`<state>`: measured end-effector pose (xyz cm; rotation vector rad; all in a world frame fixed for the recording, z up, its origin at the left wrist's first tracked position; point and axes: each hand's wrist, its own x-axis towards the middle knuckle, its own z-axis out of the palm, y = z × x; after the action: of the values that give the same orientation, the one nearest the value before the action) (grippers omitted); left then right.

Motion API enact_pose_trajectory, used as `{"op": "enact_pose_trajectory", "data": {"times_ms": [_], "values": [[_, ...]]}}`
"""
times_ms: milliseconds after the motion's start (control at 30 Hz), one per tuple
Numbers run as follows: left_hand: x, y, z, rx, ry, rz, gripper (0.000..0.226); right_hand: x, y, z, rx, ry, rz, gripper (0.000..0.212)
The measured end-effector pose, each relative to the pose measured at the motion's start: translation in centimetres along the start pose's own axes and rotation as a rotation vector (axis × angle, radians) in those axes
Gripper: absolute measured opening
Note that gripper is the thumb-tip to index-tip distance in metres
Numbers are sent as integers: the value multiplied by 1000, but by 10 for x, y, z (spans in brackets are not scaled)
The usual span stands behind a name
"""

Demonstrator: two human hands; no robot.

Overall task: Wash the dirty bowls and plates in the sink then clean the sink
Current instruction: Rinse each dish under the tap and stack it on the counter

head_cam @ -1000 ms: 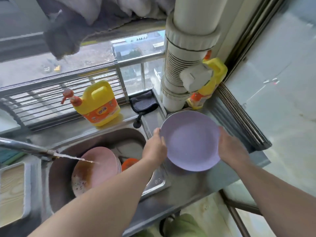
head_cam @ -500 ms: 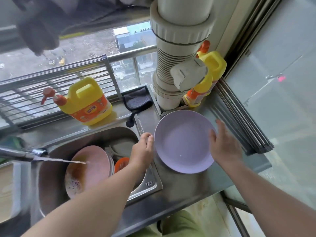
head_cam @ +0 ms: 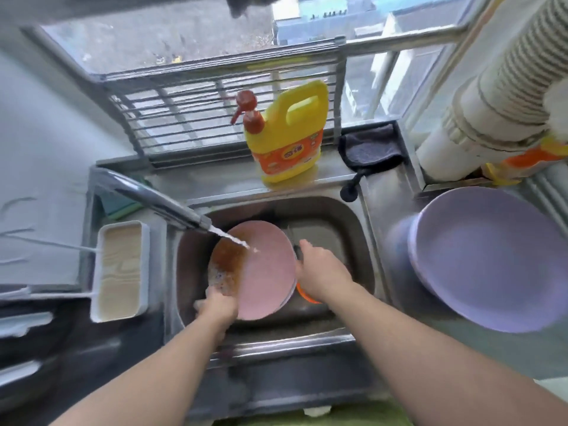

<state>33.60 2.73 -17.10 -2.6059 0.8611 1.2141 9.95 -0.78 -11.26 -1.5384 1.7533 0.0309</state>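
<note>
A pink plate (head_cam: pixel 264 278) with brown grease on its left half leans in the steel sink (head_cam: pixel 347 216), under running water from the tap (head_cam: pixel 147 192). My left hand (head_cam: pixel 218 305) grips the plate's lower left rim. My right hand (head_cam: pixel 319 272) holds its right rim, fingers curled over the edge. More dishes hide behind the pink plate, and an orange bowl (head_cam: pixel 307 298) shows partly under my right wrist. A clean lilac plate (head_cam: pixel 488 256) rests on the steel counter to the right of the sink.
A yellow detergent jug (head_cam: pixel 289 139) with a red pump stands on the ledge behind the sink. A dark cloth (head_cam: pixel 368 146) lies beside it. A white tray (head_cam: pixel 120 265) sits left of the sink. A big white pipe (head_cam: pixel 491 99) rises at the right, with another yellow bottle (head_cam: pixel 528 161).
Both hands left the lilac plate on the counter and moved left into the sink, taking hold of the pink plate. My view swung left and down over the sink.
</note>
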Motion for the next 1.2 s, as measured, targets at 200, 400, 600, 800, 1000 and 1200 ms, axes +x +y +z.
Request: {"op": "enact_pose_trajectory", "data": {"times_ms": [200,400,600,800,1000,1200], "values": [[35,-8,-13,-536,-324,-209,38,37,-19,58,24,-64,252,56],[20,-2,-28,-680,-406,-266,19,25,-49,23,56,-35,261,41],[-5,17,-56,-899,-519,-335,28,7,-97,-46,100,-107,295,41],[-43,27,-72,-757,-752,-355,35,-34,-100,-100,107,-153,377,27],[-51,32,-88,-666,-735,-310,35,-80,-64,-110,181,-276,498,29],[-58,43,-127,-555,-516,173,35,-75,-32,-22,371,-139,587,35]]}}
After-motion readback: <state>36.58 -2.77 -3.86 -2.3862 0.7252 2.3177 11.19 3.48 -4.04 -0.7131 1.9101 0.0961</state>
